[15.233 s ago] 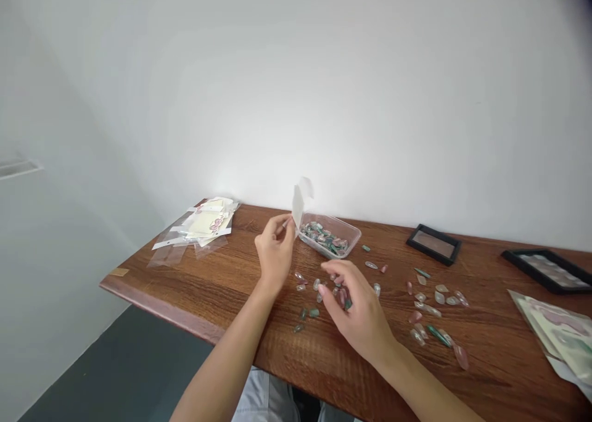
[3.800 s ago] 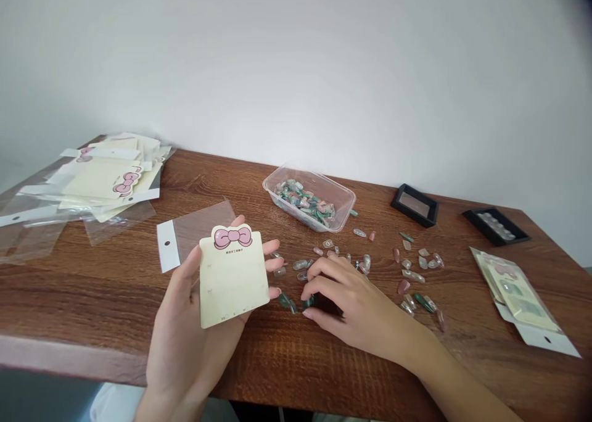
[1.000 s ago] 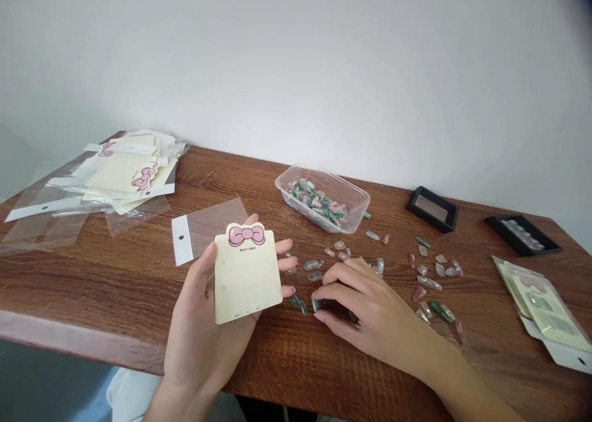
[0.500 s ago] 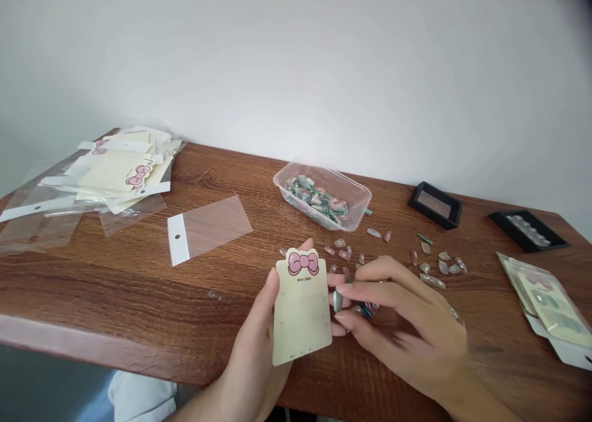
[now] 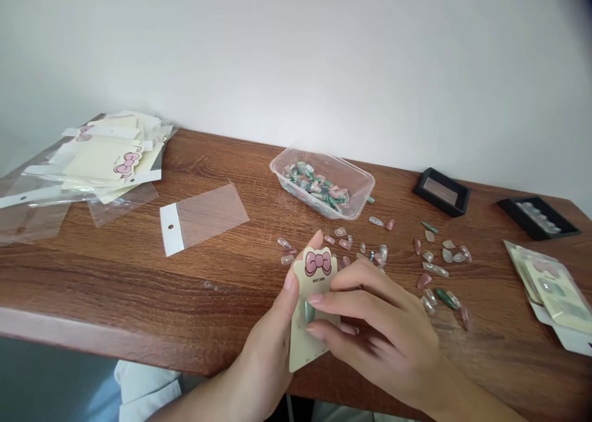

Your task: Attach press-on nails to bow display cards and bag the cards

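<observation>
My left hand (image 5: 272, 329) grips a cream backing card (image 5: 300, 345) with a pink bow on top, the card tilted upright above the table. Thumb and index finger of my right hand (image 5: 383, 329) pinch a pale green press-on nail (image 5: 309, 311) against the card's face, toward its left side. Part of the card is hidden behind my right fingers. On the table behind and right of my hands lie loose press-on nails (image 5: 345, 244) in clear, pink and green. A clear plastic tub (image 5: 361, 207) farther back holds many more of them.
A clear bag (image 5: 213, 215) with a white header lies left of my hands. Bow cards and bags (image 5: 99, 160) are piled at far left. Two black-framed boxes (image 5: 441, 192) and a bagged card (image 5: 555, 292) stand right. The table's front edge (image 5: 92, 342) runs near me.
My right hand has lifted the green press-on nail from the table and brought it onto the card. My left hand has moved right with the card and turned it.
</observation>
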Motion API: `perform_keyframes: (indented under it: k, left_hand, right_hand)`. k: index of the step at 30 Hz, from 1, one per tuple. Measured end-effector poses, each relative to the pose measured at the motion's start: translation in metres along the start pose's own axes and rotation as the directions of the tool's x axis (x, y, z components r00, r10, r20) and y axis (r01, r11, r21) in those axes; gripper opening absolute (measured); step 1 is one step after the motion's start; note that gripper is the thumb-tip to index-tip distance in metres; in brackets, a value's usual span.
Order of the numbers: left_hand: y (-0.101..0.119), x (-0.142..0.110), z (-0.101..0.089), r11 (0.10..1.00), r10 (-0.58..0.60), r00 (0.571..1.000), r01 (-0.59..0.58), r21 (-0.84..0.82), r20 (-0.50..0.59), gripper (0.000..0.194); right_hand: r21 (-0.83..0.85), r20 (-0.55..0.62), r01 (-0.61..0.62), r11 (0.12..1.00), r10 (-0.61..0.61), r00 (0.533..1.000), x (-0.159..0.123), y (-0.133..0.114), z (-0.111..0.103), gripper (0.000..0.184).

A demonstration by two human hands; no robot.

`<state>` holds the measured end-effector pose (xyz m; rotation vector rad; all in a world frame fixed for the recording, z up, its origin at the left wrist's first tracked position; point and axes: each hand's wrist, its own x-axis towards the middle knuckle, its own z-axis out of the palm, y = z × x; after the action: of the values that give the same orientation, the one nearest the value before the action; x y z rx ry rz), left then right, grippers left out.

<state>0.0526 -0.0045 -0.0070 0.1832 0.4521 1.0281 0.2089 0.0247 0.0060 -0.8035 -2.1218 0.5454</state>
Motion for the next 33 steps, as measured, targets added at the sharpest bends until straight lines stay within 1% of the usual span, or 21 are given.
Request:
perform_keyframes:
  k: [3,8,12,15,18,23,26,29,33]
  left_hand:
    - [-0.0006,0.0002,-0.0014,1.000,0.008,1.000,-0.009,0.002,0.010,0.055]
    - [-0.0029,0.0031,-0.0030,1.000,0.013,0.998,-0.013,-0.001,0.065,0.053]
    - [-0.0028,0.0038,-0.0026,1.000,0.025,0.999,-0.025,0.001,0.028,0.045]
    - [-0.0026,0.0028,-0.0034,0.999,0.035,0.998,-0.036,0.015,0.051,0.042]
    - [-0.0022,0.0011,-0.0032,0.999,0.036,0.998,-0.038,0.024,0.049,0.042]
    - [-0.0017,0.0004,0.0003,0.997,0.026,0.999,-0.029,0.068,0.041,0.050]
    - [-0.0023,0.0019,0.0000,0.998,0.029,0.998,-0.032,0.057,0.047,0.052]
    - [-0.0029,0.0030,-0.0016,0.999,0.007,0.998,-0.009,0.031,0.065,0.055]
    - [-0.0033,0.0023,-0.0024,0.999,0.005,1.000,-0.006,0.033,0.026,0.051]
  right_hand:
    - [-0.002,0.005,-0.013,1.000,0.013,1.000,0.0002,0.0002,0.0003,0.017]
    - [0.000,0.002,-0.004,1.000,0.004,1.000,0.0026,-0.0004,-0.0003,0.016]
    - [0.002,0.005,-0.005,1.000,0.005,1.000,0.0029,-0.0007,0.0002,0.017]
    - [0.003,0.006,-0.007,1.000,0.007,1.000,0.0019,-0.0004,0.0006,0.017]
    - [0.009,0.009,-0.008,1.000,0.008,1.000,0.0009,0.0002,0.0005,0.017]
    - [0.005,0.003,-0.002,1.000,0.002,1.000,0.0007,0.0005,-0.0002,0.017]
    - [0.009,0.005,0.003,1.000,-0.003,1.000,0.0015,0.0006,0.0004,0.017]
    - [0.007,-0.002,0.008,1.000,-0.008,1.000,0.0023,0.0012,0.0017,0.016]
    - [0.009,0.003,0.017,1.000,-0.017,1.000,0.0019,0.0019,0.0022,0.013]
